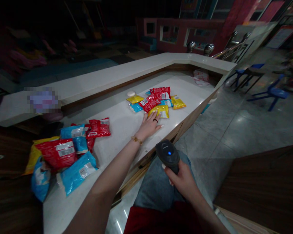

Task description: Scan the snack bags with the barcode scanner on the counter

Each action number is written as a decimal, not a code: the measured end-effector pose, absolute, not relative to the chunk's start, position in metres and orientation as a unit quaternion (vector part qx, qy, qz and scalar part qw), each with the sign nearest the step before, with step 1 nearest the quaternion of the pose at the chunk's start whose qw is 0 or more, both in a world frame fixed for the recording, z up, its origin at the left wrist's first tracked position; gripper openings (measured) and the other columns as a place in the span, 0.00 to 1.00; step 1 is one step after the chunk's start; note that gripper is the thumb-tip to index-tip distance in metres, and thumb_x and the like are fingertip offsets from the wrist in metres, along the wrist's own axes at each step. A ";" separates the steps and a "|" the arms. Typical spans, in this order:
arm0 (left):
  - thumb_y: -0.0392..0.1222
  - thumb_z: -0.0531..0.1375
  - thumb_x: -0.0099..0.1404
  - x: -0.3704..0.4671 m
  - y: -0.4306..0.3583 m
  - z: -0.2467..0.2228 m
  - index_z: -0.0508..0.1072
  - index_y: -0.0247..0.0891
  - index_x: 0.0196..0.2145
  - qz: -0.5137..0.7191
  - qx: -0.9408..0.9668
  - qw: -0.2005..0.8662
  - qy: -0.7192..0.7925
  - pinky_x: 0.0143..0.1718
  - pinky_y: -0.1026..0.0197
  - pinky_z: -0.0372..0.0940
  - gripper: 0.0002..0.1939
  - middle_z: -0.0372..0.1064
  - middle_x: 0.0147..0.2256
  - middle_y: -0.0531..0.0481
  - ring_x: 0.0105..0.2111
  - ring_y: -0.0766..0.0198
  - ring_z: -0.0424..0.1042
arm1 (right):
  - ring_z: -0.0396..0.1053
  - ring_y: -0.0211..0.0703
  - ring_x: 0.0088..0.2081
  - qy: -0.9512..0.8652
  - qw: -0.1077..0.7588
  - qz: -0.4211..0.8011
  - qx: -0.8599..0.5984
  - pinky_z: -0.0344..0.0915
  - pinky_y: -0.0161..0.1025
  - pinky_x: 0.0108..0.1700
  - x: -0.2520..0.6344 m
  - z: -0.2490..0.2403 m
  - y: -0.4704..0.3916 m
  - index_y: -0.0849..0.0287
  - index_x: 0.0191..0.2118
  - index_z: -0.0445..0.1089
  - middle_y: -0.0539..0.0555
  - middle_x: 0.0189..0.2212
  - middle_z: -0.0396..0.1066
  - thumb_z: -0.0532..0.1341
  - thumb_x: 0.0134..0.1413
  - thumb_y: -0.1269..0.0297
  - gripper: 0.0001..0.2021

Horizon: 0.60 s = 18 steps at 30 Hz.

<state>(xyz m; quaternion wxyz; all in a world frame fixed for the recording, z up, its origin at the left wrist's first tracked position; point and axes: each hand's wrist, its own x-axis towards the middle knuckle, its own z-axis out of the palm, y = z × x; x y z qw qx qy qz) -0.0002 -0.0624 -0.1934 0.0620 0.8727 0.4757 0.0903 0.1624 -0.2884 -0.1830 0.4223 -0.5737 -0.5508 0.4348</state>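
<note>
My right hand (182, 178) is wrapped round the handle of a black barcode scanner (167, 151), which has a lit blue light on top and is held over my lap. On the white counter, my left hand (150, 125) reaches out with its fingers spread. Its fingertips touch the near edge of a yellow snack bag (163, 112). Red snack bags (150, 103) lie overlapping just beyond, with another yellow bag (178, 102) and a blue bag (136, 107) beside them. Some bags in that pile are partly hidden.
A second pile at the left holds several bags, among them a large red bag (57, 152) and a blue bag (76, 172). A raised white ledge (117, 73) runs along the counter's far side. Blue chairs (271, 92) stand on the floor at the right.
</note>
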 end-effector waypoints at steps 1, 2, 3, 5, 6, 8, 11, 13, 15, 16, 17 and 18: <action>0.54 0.52 0.81 -0.002 -0.068 -0.193 0.56 0.37 0.78 0.087 0.874 0.057 0.475 0.79 0.32 0.37 0.35 0.48 0.78 0.32 0.79 0.44 0.50 | 0.76 0.49 0.28 -0.551 0.424 0.439 -0.570 0.71 0.36 0.27 0.163 -0.183 -0.289 0.52 0.37 0.72 0.49 0.22 0.69 0.64 0.59 0.55 0.08; 0.55 0.52 0.81 -0.004 -0.075 -0.193 0.57 0.37 0.78 0.084 0.874 0.053 0.476 0.79 0.32 0.37 0.35 0.50 0.78 0.32 0.78 0.44 0.51 | 0.76 0.49 0.29 -0.550 0.426 0.441 -0.567 0.71 0.36 0.27 0.164 -0.183 -0.290 0.52 0.37 0.72 0.49 0.23 0.70 0.64 0.59 0.55 0.08; 0.55 0.53 0.81 -0.007 -0.084 -0.192 0.58 0.38 0.77 0.082 0.874 0.049 0.476 0.79 0.32 0.38 0.35 0.51 0.78 0.32 0.78 0.44 0.52 | 0.76 0.50 0.29 -0.550 0.430 0.441 -0.564 0.71 0.36 0.28 0.165 -0.182 -0.291 0.53 0.38 0.72 0.50 0.23 0.71 0.64 0.59 0.55 0.08; 0.54 0.54 0.80 -0.013 -0.101 -0.189 0.60 0.40 0.77 0.080 0.876 0.043 0.474 0.78 0.32 0.41 0.33 0.53 0.77 0.33 0.77 0.44 0.55 | 0.76 0.49 0.29 -0.546 0.436 0.443 -0.561 0.71 0.36 0.28 0.166 -0.181 -0.292 0.53 0.39 0.73 0.49 0.23 0.72 0.65 0.60 0.55 0.08; 0.53 0.55 0.80 -0.017 -0.110 -0.187 0.62 0.41 0.76 0.081 0.877 0.040 0.472 0.78 0.33 0.43 0.32 0.55 0.76 0.34 0.76 0.44 0.57 | 0.76 0.49 0.28 -0.545 0.436 0.445 -0.561 0.71 0.36 0.28 0.166 -0.180 -0.292 0.53 0.40 0.74 0.49 0.23 0.71 0.65 0.60 0.55 0.09; 0.49 0.56 0.80 -0.025 -0.124 -0.183 0.65 0.42 0.74 0.089 0.877 0.036 0.471 0.76 0.35 0.48 0.29 0.60 0.74 0.35 0.73 0.45 0.61 | 0.74 0.47 0.25 -0.541 0.428 0.453 -0.565 0.70 0.36 0.27 0.167 -0.179 -0.293 0.53 0.40 0.74 0.47 0.21 0.70 0.65 0.61 0.54 0.10; 0.47 0.56 0.80 -0.036 -0.135 -0.181 0.65 0.40 0.74 0.116 0.865 0.030 0.487 0.74 0.38 0.53 0.29 0.63 0.73 0.35 0.71 0.45 0.63 | 0.68 0.44 0.19 -0.533 0.418 0.470 -0.566 0.67 0.36 0.24 0.166 -0.179 -0.294 0.53 0.41 0.73 0.44 0.18 0.66 0.65 0.60 0.53 0.10; 0.47 0.56 0.79 -0.041 -0.136 -0.184 0.63 0.38 0.75 0.124 0.857 0.028 0.499 0.75 0.36 0.51 0.31 0.58 0.75 0.33 0.73 0.43 0.60 | 0.65 0.43 0.17 -0.529 0.419 0.476 -0.565 0.65 0.36 0.22 0.166 -0.179 -0.294 0.53 0.40 0.72 0.43 0.17 0.64 0.65 0.60 0.53 0.10; 0.48 0.57 0.79 -0.043 -0.134 -0.188 0.62 0.38 0.76 0.116 0.859 0.034 0.497 0.77 0.33 0.44 0.32 0.53 0.77 0.33 0.76 0.43 0.55 | 0.65 0.43 0.16 -0.526 0.421 0.476 -0.565 0.64 0.36 0.21 0.165 -0.179 -0.295 0.53 0.40 0.72 0.43 0.17 0.65 0.65 0.60 0.54 0.10; 0.48 0.57 0.79 -0.043 -0.132 -0.190 0.62 0.39 0.76 0.111 0.862 0.038 0.493 0.78 0.31 0.40 0.31 0.52 0.77 0.33 0.76 0.43 0.54 | 0.65 0.43 0.16 -0.526 0.421 0.475 -0.565 0.64 0.36 0.20 0.164 -0.179 -0.295 0.53 0.40 0.72 0.43 0.17 0.65 0.65 0.59 0.54 0.10; 0.48 0.57 0.80 -0.044 -0.131 -0.192 0.62 0.40 0.75 0.109 0.864 0.042 0.489 0.78 0.30 0.38 0.31 0.52 0.77 0.34 0.76 0.43 0.54 | 0.65 0.43 0.16 -0.527 0.422 0.473 -0.567 0.64 0.36 0.20 0.164 -0.179 -0.296 0.53 0.39 0.72 0.43 0.17 0.65 0.65 0.60 0.54 0.10; 0.48 0.57 0.80 -0.044 -0.130 -0.193 0.62 0.40 0.75 0.113 0.865 0.044 0.486 0.78 0.30 0.38 0.31 0.54 0.77 0.34 0.76 0.43 0.55 | 0.66 0.42 0.16 -0.529 0.422 0.465 -0.571 0.64 0.35 0.20 0.164 -0.178 -0.296 0.53 0.39 0.72 0.43 0.17 0.65 0.65 0.60 0.53 0.10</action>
